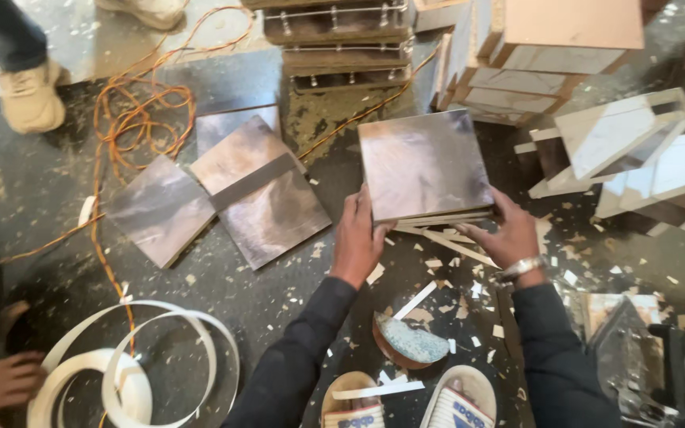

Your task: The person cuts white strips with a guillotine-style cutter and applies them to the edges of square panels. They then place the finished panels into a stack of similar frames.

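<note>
Gripping a stack of square laminated boards (426,166) at twelve o'clock: left hand (356,238) clamping its near-left corner, right hand (507,234) pinching the near-right edge. Seemingly squaring the stack; next calling for both grips holding level, clear of loose boards (223,190) at ten o'clock.

You get even, soft daylight with weak shadows. Pale glare washes the glossy top board (426,162) and the flat panels (223,186) on the floor (25,190). Edges bend slightly outward, and fine detail is a little soft.
</note>
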Demonstrator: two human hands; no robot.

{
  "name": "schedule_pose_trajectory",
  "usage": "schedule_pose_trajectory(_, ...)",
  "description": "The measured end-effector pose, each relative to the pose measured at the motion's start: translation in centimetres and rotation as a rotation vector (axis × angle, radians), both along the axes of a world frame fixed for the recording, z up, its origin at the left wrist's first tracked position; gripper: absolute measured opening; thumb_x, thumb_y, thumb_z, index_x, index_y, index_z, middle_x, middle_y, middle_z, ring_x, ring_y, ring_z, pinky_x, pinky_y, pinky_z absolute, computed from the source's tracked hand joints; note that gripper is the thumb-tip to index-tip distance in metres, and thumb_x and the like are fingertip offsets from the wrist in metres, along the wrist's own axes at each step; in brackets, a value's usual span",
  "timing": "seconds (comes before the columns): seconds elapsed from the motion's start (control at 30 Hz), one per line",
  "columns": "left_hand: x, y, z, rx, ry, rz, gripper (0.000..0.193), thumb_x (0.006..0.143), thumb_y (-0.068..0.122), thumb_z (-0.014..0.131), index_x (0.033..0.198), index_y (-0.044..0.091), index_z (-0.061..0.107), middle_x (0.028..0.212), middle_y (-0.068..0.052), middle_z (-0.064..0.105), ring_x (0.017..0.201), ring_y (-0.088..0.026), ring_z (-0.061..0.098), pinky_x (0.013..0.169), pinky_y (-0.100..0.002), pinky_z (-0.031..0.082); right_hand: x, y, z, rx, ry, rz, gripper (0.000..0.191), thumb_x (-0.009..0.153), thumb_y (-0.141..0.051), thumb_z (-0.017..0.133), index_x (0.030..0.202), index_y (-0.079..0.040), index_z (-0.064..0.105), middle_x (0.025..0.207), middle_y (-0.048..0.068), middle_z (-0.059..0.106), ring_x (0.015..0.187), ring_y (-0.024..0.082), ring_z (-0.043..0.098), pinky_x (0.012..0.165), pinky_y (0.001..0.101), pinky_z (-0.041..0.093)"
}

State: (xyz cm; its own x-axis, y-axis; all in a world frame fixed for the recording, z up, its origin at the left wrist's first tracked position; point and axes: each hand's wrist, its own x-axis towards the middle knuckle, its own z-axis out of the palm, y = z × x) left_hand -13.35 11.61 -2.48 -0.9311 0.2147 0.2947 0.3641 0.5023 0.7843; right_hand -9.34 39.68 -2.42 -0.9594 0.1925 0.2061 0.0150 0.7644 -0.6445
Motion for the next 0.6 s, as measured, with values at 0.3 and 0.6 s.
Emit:
schedule_pose_trajectory(0.3, -1.5, -1.0, -0.9, 0.003, -0.072, 0.004, 0.071, 0.080, 0.013, 0.079, 0.146, 0.006, 0.053, 0.126, -0.020, 0.062, 0.115, -0.041, 0.062, 0.099, -0.045, 0.052, 0.3, 1.6, -3.0, 0.145, 0.143, -0.111, 0.036, 0.087, -0.026, 0.089, 0.113, -0.004, 0.078, 0.099, 0.013, 0.077, 0.089, 0.021, 0.076, 0.084, 0.0358, 0.061)
schedule_pose_trajectory(0.6, -5.4, -14.5, -2.0, -0.118, -0.035, 0.303, 0.072, 0.070, 0.041, 0.083, 0.128, 0.004, 0.062, 0.139, -0.021, 0.062, 0.130, -0.039, 0.057, 0.111, -0.047, 0.047, 2.5, -5.5, 2.1, 0.439, 0.207, -0.220, 0.031, 0.088, -0.028, 0.087, 0.092, -0.005, 0.066, 0.087, 0.007, 0.068, 0.075, 0.018, 0.066, 0.070, 0.0330, 0.056)
